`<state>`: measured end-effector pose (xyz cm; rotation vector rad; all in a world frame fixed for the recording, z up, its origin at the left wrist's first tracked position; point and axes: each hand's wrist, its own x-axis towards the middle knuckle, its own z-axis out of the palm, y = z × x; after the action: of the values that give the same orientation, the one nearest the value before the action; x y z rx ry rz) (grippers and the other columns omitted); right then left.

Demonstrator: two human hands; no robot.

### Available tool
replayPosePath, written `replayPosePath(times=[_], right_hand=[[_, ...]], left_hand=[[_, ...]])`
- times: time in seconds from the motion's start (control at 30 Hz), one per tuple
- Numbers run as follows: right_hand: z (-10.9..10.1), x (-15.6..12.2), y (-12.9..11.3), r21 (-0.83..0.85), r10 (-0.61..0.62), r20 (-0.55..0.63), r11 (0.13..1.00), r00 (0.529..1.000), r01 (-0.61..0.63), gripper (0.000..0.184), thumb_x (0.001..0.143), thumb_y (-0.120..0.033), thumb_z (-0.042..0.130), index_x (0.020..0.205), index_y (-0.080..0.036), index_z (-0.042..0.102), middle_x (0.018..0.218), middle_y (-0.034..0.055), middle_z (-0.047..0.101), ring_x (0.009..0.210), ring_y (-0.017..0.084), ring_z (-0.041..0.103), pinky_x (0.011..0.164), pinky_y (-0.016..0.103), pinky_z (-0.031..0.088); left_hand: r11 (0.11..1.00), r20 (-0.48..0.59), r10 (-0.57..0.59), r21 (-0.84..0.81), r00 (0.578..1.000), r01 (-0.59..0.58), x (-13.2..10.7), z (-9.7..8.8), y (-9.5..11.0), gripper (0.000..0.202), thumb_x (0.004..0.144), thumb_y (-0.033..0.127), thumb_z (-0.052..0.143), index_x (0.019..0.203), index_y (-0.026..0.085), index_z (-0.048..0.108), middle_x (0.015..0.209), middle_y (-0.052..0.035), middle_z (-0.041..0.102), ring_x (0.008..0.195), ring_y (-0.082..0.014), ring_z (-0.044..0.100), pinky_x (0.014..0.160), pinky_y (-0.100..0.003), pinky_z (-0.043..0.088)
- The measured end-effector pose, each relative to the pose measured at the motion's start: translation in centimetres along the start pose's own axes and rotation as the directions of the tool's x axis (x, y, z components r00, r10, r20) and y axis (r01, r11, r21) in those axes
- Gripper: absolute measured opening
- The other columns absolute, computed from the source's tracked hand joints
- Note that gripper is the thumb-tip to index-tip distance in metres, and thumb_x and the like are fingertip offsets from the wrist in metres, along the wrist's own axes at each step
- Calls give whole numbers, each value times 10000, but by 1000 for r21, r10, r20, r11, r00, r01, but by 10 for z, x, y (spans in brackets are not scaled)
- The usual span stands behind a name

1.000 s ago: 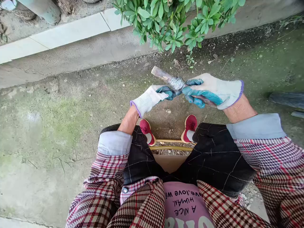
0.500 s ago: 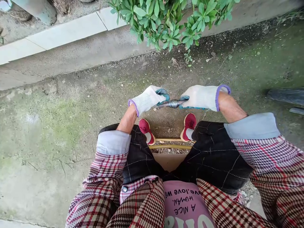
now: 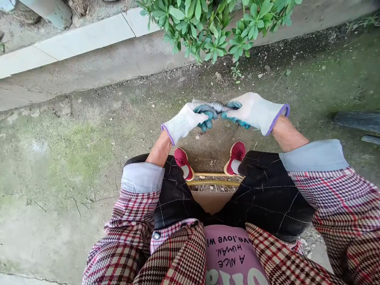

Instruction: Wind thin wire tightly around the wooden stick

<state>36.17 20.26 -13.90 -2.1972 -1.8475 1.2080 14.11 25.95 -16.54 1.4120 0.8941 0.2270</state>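
Note:
Both hands wear white gloves with blue-green palms. My left hand (image 3: pixel 190 119) and my right hand (image 3: pixel 252 111) meet in front of me, each closed on an end of a short stick wound with thin silvery wire (image 3: pixel 216 106). The wire coil shows between the fingertips. The stick's ends are mostly hidden inside the gloves. I sit with knees apart, red shoes (image 3: pixel 237 152) on the dirt below the hands.
A leafy green plant (image 3: pixel 213 27) overhangs from a concrete kerb (image 3: pixel 89 67) ahead. Mossy concrete ground (image 3: pixel 59 158) spreads to the left. A stool's wooden edge (image 3: pixel 213 183) shows between my legs. A dark object (image 3: pixel 356 120) lies at the right edge.
The hands dropped low with the stick held level, then rose again. The stick's long end, which stuck out up-left a second ago, is now mostly covered by the left glove.

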Motion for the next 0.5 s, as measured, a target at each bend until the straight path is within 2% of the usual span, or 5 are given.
replayPosePath(times=[0.1, 0.17, 0.33, 0.43, 0.5], right_hand=[[1, -5, -6, 477, 46, 5, 878, 999, -43, 346, 972, -415, 795, 750, -236, 599, 636, -9, 560, 512, 133, 481, 464, 299, 419], [2, -8, -8, 633, 24, 0, 774, 1000, -19, 417, 923, -492, 866, 732, -234, 600, 636, -10, 561, 499, 116, 462, 419, 276, 403], [-2, -13, -1, 754, -123, 64, 657, 990, 33, 479, 878, -653, 872, 804, -256, 615, 623, -21, 570, 479, 110, 448, 383, 255, 370], [-7, -15, 6, 766, -220, 156, 643, 963, 23, 503, 793, -664, 925, 840, -244, 653, 608, -31, 582, 457, 105, 463, 366, 252, 373], [-9, -15, 10, 736, -269, 234, 677, 934, 10, 527, 729, -647, 961, 838, -216, 679, 600, -28, 597, 442, 103, 478, 355, 251, 377]], left_hand=[[996, -3, 91, -23, 996, -91, 3, -4, -3, 134, 974, 169, 686, 1003, 85, 785, 855, -87, 817, 715, -116, 753, 706, -220, 619], [991, 24, 132, -14, 991, -132, 4, -5, -5, 129, 968, 191, 700, 979, 94, 784, 911, -97, 828, 773, -130, 774, 759, -237, 631], [985, 70, 158, 57, 985, -162, 5, -6, -7, 145, 950, 252, 723, 889, 130, 774, 879, -73, 813, 857, -152, 771, 831, -253, 617], [989, 18, 130, 73, 991, -131, 8, -6, -7, 128, 925, 210, 714, 815, 151, 741, 809, -39, 766, 773, -138, 711, 769, -255, 584], [988, -17, 126, 88, 992, -124, 8, -7, -6, 128, 877, 168, 734, 751, 165, 706, 759, -15, 721, 705, -128, 648, 721, -259, 553]])
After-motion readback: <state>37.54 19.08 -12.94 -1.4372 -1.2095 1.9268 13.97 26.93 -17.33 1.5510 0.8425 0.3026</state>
